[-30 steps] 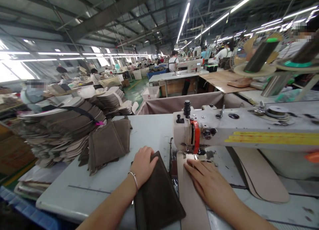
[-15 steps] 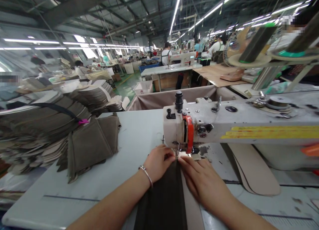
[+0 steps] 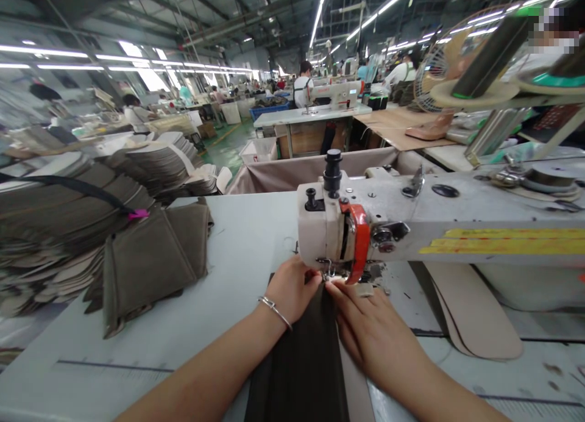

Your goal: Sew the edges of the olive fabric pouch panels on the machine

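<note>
A dark brown cut piece (image 3: 301, 367) lies on a tan strip (image 3: 359, 391) in front of the white sewing machine head (image 3: 338, 227). My left hand (image 3: 290, 291), a bracelet on its wrist, pinches the dark piece's far end with curled fingers right at the needle. My right hand (image 3: 365, 327) lies flat on the right edge of the pieces, fingers stretched toward the presser foot. Both hands touch the material just below the red guard (image 3: 359, 242).
A pile of folded brown pieces (image 3: 150, 257) and tall stacks of cut parts (image 3: 59, 227) fill the table's left side. A tan shaped piece (image 3: 475, 315) lies under the machine arm. Thread cones (image 3: 489, 50) stand at the right. Other workers sit at distant tables.
My left hand slid the dark piece from the left onto the tan strip and up to the needle. Both hands now meet at the presser foot. The view has moved closer.
</note>
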Motion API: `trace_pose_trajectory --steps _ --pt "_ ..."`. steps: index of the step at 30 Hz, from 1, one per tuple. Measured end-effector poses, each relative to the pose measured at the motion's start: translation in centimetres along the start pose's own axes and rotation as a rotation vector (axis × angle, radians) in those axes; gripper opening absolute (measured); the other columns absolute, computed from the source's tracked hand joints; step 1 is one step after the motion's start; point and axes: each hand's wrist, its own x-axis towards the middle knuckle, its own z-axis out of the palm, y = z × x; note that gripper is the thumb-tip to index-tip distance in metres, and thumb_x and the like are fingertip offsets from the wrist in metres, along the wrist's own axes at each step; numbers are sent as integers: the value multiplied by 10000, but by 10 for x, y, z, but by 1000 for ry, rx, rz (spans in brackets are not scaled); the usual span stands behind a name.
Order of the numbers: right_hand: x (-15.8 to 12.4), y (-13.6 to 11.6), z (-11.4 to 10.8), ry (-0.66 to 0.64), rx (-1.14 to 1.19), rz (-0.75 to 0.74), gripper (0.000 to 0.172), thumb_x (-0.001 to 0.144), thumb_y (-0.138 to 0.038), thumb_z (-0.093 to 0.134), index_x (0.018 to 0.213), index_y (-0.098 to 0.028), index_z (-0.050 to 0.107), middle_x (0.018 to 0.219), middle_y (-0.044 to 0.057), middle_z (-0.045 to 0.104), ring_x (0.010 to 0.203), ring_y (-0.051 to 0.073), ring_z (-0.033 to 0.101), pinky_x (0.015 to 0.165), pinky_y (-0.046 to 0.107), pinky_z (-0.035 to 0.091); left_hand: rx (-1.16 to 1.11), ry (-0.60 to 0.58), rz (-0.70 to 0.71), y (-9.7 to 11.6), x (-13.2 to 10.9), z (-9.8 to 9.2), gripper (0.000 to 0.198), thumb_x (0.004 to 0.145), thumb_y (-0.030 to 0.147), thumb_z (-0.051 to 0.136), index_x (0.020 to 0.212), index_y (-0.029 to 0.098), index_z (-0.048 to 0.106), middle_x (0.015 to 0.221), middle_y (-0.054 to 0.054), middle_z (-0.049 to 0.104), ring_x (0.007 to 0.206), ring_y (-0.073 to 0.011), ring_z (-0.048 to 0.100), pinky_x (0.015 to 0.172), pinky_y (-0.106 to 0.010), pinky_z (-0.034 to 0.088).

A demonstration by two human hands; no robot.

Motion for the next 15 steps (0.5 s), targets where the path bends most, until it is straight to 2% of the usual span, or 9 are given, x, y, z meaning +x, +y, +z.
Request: trace_pose_trajectory --steps 6,9,12,15 --pt "3 1 -2 -16 34 11 511 906 -166 467 1411 -135 396 1333 131 503 1099 272 516 906 461 437 43 20 14 -4 5 6 137 844 143 551 842 167 686 890 -69 689 859 -220 641 747 -297 500" --pt "0 -3 -8 -38 75 15 460 923 -190 461 1381 -150 434 1328 116 507 1096 258 517 908 453 454 76 40 9 -4 0 6 146 846 118 557 916 150 680 966 -91 671 948 -242 619 854 -358 499" --pt "-16 -12 -18 -65 92 3 433 919 -218 474 1347 -153 470 1344 112 498 1161 262 495 943 457 460 150 -1 121 1 -30 -2 221 851 115 589 1056 161 657 1161 -97 623 1160 -265 534 1038 -445 415" --pt "-38 -22 -25 -34 89 -58 475 887 -204 490 1358 -147 468 1364 121 489 1210 256 481 946 421 483 190 -161 373 9 -83 -12 309 883 274 625 1187 229 601 1305 -59 570 1276 -244 467 1143 -485 313"
